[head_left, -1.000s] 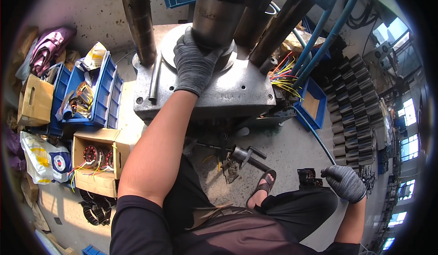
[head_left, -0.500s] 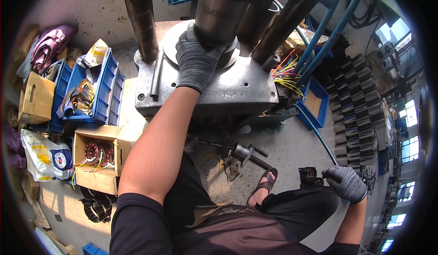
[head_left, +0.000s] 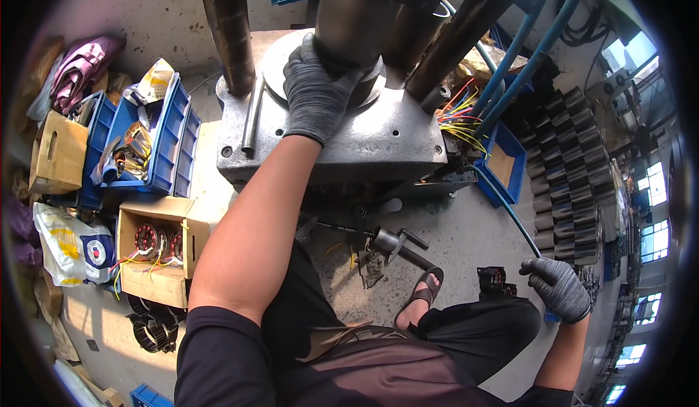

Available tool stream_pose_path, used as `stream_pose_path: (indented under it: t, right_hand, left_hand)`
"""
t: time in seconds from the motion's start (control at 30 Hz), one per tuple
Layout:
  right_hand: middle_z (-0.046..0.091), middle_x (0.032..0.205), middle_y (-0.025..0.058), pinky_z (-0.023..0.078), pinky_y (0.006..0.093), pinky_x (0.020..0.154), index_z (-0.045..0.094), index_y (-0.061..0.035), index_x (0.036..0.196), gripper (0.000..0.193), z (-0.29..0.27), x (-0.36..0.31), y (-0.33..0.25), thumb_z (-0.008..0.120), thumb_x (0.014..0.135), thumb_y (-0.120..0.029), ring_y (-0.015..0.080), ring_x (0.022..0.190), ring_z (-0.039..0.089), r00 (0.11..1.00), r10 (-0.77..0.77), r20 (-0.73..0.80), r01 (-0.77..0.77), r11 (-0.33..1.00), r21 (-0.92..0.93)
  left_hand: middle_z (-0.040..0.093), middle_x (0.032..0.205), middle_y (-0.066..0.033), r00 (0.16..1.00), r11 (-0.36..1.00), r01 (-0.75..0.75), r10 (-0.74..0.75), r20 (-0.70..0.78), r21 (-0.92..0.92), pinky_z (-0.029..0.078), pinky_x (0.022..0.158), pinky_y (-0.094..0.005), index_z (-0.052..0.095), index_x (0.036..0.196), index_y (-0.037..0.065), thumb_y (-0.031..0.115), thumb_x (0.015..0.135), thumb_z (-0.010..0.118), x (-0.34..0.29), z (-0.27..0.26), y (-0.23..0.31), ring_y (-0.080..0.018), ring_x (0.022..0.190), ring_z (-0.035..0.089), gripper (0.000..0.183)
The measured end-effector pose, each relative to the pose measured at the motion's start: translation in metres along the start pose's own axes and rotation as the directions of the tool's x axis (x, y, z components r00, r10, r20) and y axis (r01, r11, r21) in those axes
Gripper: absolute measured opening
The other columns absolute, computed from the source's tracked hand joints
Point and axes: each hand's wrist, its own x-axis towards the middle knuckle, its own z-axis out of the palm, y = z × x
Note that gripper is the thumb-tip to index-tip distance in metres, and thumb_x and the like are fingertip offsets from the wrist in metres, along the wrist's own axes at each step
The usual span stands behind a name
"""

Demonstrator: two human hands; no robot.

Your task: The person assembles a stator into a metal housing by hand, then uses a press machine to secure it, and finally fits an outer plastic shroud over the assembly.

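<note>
My left hand [head_left: 317, 94], in a grey knit glove, is curled against the lower part of a dark metal cylinder [head_left: 352, 25], its fingers round the left side. That cylinder stands over a pale round plate [head_left: 277, 61] on the thick steel bed [head_left: 335, 145] of a press. Its far side is hidden. To the right, near my knee, my gloved right hand [head_left: 557, 289] is closed at the lower end of a long blue lever rod [head_left: 510, 214]. A loose steel bar [head_left: 253, 116] lies on the bed left of my left hand.
Steel columns [head_left: 227, 36] rise from the bed. Blue crates [head_left: 164, 137] and a cardboard box [head_left: 153, 283] of wound stators stand left. Coloured wires [head_left: 462, 123], a blue tray [head_left: 517, 181] and stacked metal cylinders [head_left: 575, 167] are right. Metal tools [head_left: 393, 245] lie on the floor.
My right hand and the lever's end have shifted slightly right. My left hand keeps its place on the cylinder; the whole view has moved a little.
</note>
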Motion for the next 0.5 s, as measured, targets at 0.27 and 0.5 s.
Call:
stream_pose_path:
  t: [0.27, 0.5]
  right_hand:
    - [0.072, 0.099, 0.0214, 0.057, 0.0424, 0.081, 0.072, -0.0017, 0.113, 0.025, 0.004, -0.001, 0.000, 0.070, 0.089, -0.009, 0.0407, 0.091, 0.070, 0.988, 0.018, -0.157, 0.010, 0.985, 0.172]
    - [0.075, 0.096, 0.0149, 0.059, 0.0344, 0.081, 0.072, 0.0014, 0.113, 0.025, -0.001, 0.000, 0.005, 0.064, 0.089, -0.001, 0.0229, 0.084, 0.074, 0.997, 0.064, 0.050, -0.066, 0.997, 0.044]
  left_hand:
    - [0.060, 0.127, -0.0229, 0.997, 0.998, 0.069, -0.069, 0.032, 0.006, 0.047, 0.108, -0.0505, 0.059, 0.131, 0.001, 0.041, 0.072, 0.091, -0.004, -0.006, 0.008, -0.0396, 0.123, 0.056, 0.077]
    - [0.060, 0.127, -0.0241, 0.989, 0.996, 0.092, -0.094, 0.113, 0.023, 0.047, 0.106, -0.0495, 0.059, 0.131, 0.000, 0.046, 0.077, 0.087, -0.003, -0.011, 0.011, -0.0406, 0.120, 0.057, 0.076]
